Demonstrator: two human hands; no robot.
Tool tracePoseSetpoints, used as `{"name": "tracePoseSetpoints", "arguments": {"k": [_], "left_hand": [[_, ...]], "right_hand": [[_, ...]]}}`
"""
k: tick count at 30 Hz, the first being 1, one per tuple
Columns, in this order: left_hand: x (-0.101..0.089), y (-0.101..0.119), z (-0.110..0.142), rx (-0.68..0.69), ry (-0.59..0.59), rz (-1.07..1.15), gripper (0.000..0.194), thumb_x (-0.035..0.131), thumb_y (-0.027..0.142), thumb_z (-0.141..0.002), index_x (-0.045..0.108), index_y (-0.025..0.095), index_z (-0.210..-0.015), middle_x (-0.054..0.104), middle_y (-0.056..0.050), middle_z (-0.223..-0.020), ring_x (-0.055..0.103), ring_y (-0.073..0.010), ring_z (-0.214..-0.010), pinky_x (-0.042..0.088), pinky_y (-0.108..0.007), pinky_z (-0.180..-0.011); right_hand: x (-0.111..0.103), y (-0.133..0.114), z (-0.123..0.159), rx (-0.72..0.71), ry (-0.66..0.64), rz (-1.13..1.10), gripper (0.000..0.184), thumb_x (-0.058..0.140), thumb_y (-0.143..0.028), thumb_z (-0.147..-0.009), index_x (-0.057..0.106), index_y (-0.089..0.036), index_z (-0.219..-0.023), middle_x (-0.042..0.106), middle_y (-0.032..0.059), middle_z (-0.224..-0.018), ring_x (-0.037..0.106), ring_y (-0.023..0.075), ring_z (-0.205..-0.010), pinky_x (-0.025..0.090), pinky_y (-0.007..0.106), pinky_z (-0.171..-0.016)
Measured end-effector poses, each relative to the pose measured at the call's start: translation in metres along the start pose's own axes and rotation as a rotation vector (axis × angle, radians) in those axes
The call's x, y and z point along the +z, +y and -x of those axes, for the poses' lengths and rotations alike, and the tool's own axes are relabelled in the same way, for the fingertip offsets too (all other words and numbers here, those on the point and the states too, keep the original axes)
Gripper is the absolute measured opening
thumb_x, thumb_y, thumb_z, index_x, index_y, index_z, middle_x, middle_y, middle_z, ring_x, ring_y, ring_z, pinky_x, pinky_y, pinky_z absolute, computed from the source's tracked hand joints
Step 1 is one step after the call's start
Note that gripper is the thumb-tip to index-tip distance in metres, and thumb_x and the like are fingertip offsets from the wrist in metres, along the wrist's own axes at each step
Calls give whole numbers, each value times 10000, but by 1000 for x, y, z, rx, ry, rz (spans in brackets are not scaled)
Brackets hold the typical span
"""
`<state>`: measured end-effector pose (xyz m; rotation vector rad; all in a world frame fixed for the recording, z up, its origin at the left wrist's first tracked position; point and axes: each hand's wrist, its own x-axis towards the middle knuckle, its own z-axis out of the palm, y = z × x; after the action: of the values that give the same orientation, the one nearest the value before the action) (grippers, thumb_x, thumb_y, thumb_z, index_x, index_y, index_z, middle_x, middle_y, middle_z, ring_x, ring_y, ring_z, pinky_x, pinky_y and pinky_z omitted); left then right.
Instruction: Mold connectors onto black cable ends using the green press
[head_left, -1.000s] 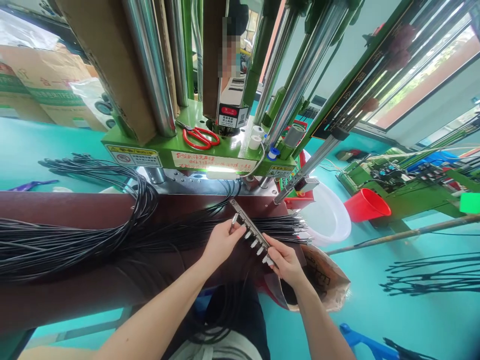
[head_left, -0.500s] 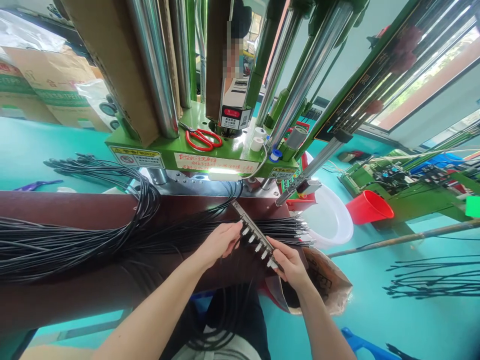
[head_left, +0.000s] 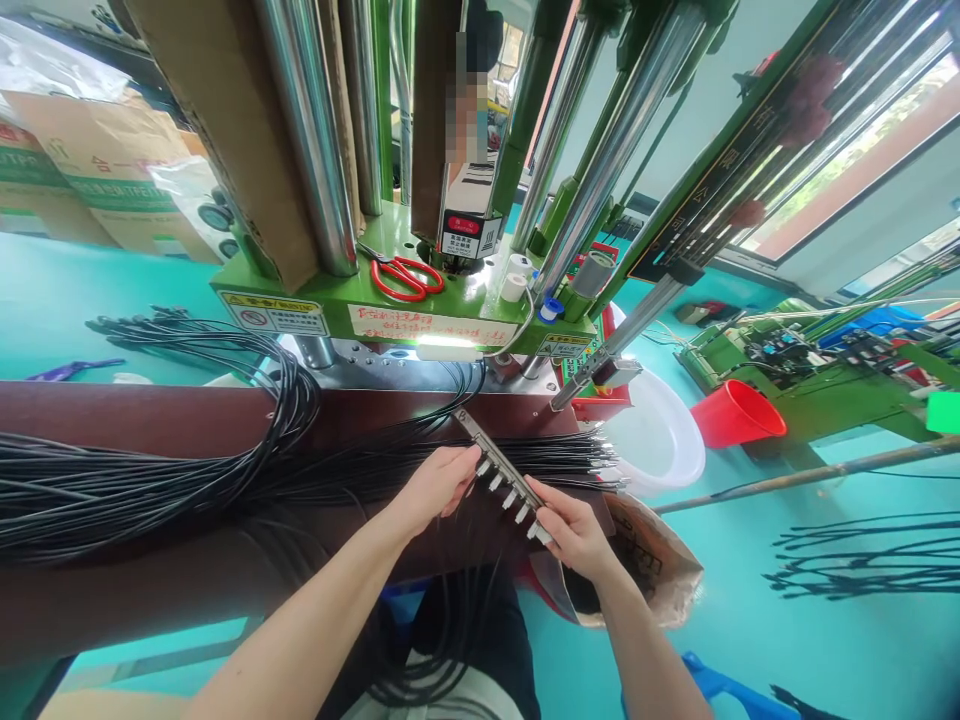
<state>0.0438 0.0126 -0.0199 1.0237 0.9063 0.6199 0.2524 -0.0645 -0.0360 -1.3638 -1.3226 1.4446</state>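
My right hand (head_left: 571,528) grips the near end of a narrow metal bar (head_left: 496,464) that carries a row of small silver plug ends. My left hand (head_left: 441,482) is closed at the bar's middle, its fingertips pinching a black cable at one of the plugs. Under both hands a thick bundle of black cables (head_left: 150,480) lies across a dark brown bench top (head_left: 172,420), its metal tips fanned out to the right (head_left: 592,455). More cables hang down over my lap.
A green moulding press (head_left: 390,300) with chrome columns stands behind the bench, with red scissors (head_left: 405,277) on its deck. A white basin (head_left: 660,435), a red bucket (head_left: 731,412) and a brown paper sack (head_left: 652,560) sit right. A person stands behind the press.
My left hand has shifted slightly along the bar from the far plugs toward its middle. The bar has stayed in my right hand, tilting a little.
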Motion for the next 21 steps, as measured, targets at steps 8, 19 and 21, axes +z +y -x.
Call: {"name": "tracePoseSetpoints", "arguments": {"k": [8,19,21], "left_hand": [[0,4,13,137,182,-668,322,352,476,-817,478,185,-872,455,39,-480,485,-141,-440,325,-234,-465],[-36,7,55,284,302,-1132,311,366,441,-832,484,244,-1042,601,39,-671,572,-158,-621,364,-252,-602],[-41,4,58,282,288,-1135,305,369,449,-830,496,251,-1024,611,41,-687,568,-149,-603,369,-252,-598]], "right_hand": [[-16,-33,-4,134,-26,164,505,605,-331,-720,507,-156,-1184,457,-65,-530,348,42,-403,247,170,-374],[-44,-98,-121,-4,-387,828,286,572,-225,-711,640,-135,-974,583,-33,-599,481,75,-494,359,189,-483],[-36,-91,-145,-159,-421,943,227,567,-160,-701,673,-133,-899,613,-13,-668,530,98,-600,390,193,-564]]}}
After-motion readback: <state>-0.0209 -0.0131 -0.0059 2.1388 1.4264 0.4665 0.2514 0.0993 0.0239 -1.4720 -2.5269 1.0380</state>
